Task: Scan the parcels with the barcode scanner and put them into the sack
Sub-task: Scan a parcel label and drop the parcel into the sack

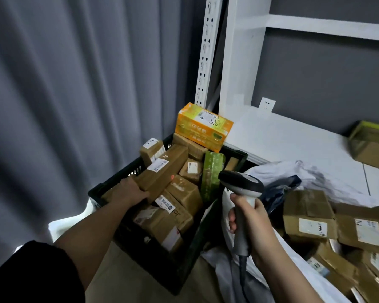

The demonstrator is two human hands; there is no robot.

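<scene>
By the grey curtain point(74, 84), left hand point(130, 191) holds a long parcel point(162, 169); right hand point(247, 217) holds the scanner point(241, 184).

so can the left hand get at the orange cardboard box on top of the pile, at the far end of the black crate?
Probably yes, once freed: the orange cardboard box sits uncovered on top, but the left hand currently grips a long brown cardboard parcel.
</scene>
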